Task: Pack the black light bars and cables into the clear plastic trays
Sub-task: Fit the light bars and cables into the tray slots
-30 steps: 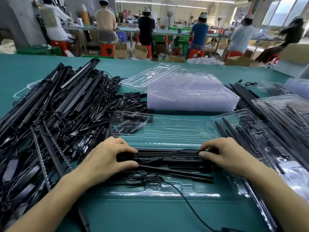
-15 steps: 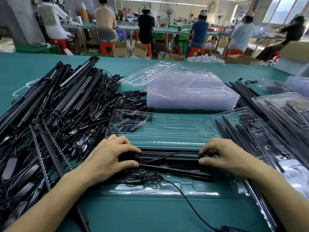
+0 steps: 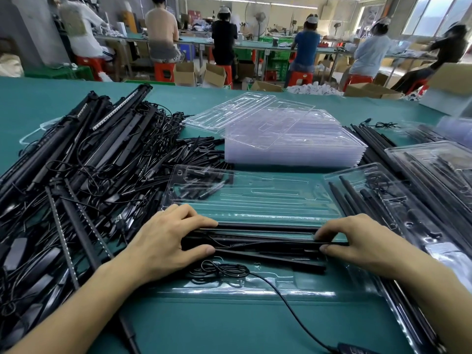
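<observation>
A packer's left hand (image 3: 166, 241) and right hand (image 3: 362, 245), each grip clamped on one end, seat black light bars (image 3: 265, 241) in the clear plastic tray (image 3: 255, 198) at six o'clock on the worktop (image 3: 229, 328). The coiled cable (image 3: 219, 270) just beneath probably needs tucking in next.

The left hand (image 3: 163, 241) and right hand (image 3: 357, 245) clasp black light bars (image 3: 263, 249) over a clear tray (image 3: 255, 198).

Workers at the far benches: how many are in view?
6, left to right: white top, tan top, black top, blue top, pale blue top, dark top. More may be hidden.
</observation>
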`<action>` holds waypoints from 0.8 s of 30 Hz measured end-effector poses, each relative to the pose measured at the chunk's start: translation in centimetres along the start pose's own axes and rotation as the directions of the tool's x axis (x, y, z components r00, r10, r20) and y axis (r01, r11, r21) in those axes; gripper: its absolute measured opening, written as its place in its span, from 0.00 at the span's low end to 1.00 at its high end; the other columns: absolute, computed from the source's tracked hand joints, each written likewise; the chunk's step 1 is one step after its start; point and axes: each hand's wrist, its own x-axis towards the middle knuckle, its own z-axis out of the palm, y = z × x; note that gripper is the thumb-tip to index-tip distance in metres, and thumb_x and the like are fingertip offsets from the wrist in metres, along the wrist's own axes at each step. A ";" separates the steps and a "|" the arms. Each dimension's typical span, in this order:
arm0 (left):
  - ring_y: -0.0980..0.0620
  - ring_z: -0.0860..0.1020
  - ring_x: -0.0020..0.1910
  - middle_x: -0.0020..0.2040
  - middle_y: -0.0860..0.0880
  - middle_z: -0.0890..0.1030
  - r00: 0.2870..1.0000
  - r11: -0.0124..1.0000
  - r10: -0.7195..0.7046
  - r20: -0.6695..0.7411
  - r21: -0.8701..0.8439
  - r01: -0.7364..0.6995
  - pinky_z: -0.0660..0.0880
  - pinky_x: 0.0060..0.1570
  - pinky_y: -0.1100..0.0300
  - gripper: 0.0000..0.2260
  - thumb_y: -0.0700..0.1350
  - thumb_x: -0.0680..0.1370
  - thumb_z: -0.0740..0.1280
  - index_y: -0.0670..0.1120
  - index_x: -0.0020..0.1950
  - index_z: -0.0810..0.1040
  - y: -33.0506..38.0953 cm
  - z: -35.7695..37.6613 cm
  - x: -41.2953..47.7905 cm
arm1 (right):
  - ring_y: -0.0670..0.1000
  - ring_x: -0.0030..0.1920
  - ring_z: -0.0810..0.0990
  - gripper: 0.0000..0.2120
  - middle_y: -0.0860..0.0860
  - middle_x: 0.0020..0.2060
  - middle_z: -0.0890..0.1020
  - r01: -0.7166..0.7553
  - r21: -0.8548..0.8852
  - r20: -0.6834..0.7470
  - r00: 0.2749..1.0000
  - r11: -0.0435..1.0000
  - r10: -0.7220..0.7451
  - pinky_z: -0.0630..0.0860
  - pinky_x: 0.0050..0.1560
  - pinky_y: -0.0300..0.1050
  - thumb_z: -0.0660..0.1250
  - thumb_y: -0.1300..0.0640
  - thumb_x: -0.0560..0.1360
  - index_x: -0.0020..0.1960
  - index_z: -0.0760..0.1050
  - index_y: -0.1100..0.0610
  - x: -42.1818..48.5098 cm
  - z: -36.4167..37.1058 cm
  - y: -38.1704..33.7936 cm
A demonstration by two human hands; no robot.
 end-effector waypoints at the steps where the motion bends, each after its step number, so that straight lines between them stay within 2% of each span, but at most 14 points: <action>1: 0.58 0.72 0.50 0.50 0.60 0.73 1.000 1.000 0.012 -0.009 -0.006 -0.012 0.72 0.54 0.57 0.22 0.70 0.72 0.62 0.61 0.60 0.79 0.0 0.0 0.0 | 0.39 0.51 0.78 0.08 0.35 0.46 0.81 -0.016 -0.007 -0.014 1.000 1.000 0.016 0.77 0.53 0.47 0.69 0.42 0.73 0.52 0.77 0.39 -0.1 0.1 0.1; 4: 0.56 0.73 0.48 0.48 0.60 0.74 0.999 0.999 0.043 -0.024 0.002 -0.043 0.73 0.51 0.54 0.19 0.68 0.72 0.62 0.57 0.53 0.80 0.1 0.0 0.1 | 0.40 0.48 0.78 0.07 0.36 0.44 0.80 -0.043 0.013 -0.057 0.997 0.999 0.044 0.77 0.51 0.48 0.70 0.42 0.73 0.48 0.75 0.41 0.0 0.3 0.1; 9: 0.57 0.72 0.47 0.47 0.61 0.75 0.998 0.999 0.030 -0.050 0.012 -0.029 0.74 0.49 0.55 0.19 0.69 0.71 0.62 0.58 0.51 0.80 0.0 0.1 0.1 | 0.40 0.49 0.79 0.07 0.36 0.46 0.81 -0.044 0.036 -0.034 0.998 0.998 0.045 0.78 0.52 0.49 0.70 0.45 0.74 0.51 0.78 0.40 0.5 0.3 -0.1; 12: 0.59 0.71 0.47 0.47 0.62 0.74 0.999 1.000 -0.007 -0.052 0.020 0.008 0.73 0.50 0.57 0.19 0.71 0.71 0.62 0.59 0.50 0.79 0.0 0.3 0.0 | 0.40 0.49 0.79 0.07 0.35 0.45 0.82 -0.038 0.046 -0.080 0.996 0.998 0.041 0.78 0.52 0.49 0.71 0.48 0.75 0.53 0.79 0.40 0.8 0.6 -0.1; 15: 0.57 0.71 0.46 0.47 0.61 0.74 0.998 0.995 -0.017 -0.053 0.095 0.022 0.73 0.48 0.56 0.20 0.71 0.73 0.58 0.58 0.50 0.78 0.2 0.5 0.0 | 0.40 0.46 0.79 0.07 0.36 0.43 0.80 -0.009 0.085 -0.120 0.993 0.996 0.019 0.78 0.50 0.49 0.71 0.48 0.74 0.51 0.77 0.40 0.9 0.7 -0.1; 18: 0.55 0.72 0.44 0.46 0.59 0.75 0.998 0.986 -0.015 -0.065 0.167 0.025 0.74 0.45 0.55 0.21 0.70 0.74 0.55 0.56 0.48 0.77 0.5 0.6 0.0 | 0.38 0.46 0.79 0.04 0.37 0.42 0.81 0.017 0.128 -0.101 0.995 0.992 -0.004 0.78 0.50 0.49 0.72 0.48 0.73 0.47 0.79 0.42 0.9 0.7 0.0; 21: 0.54 0.73 0.46 0.47 0.59 0.76 0.998 0.984 -0.026 -0.063 0.173 0.037 0.74 0.46 0.53 0.22 0.70 0.74 0.55 0.56 0.51 0.78 0.6 0.7 0.1 | 0.41 0.48 0.80 0.06 0.38 0.43 0.82 0.005 0.140 -0.100 0.995 0.990 0.010 0.78 0.53 0.50 0.74 0.53 0.73 0.47 0.82 0.44 1.3 0.8 0.1; 24: 0.55 0.72 0.49 0.51 0.61 0.76 0.999 0.995 -0.051 -0.017 0.090 0.052 0.73 0.53 0.54 0.24 0.71 0.73 0.56 0.59 0.58 0.78 0.4 0.6 0.2 | 0.46 0.51 0.80 0.09 0.40 0.46 0.82 -0.036 0.098 -0.131 0.990 0.995 0.049 0.77 0.54 0.50 0.72 0.53 0.74 0.51 0.82 0.41 1.8 1.3 0.0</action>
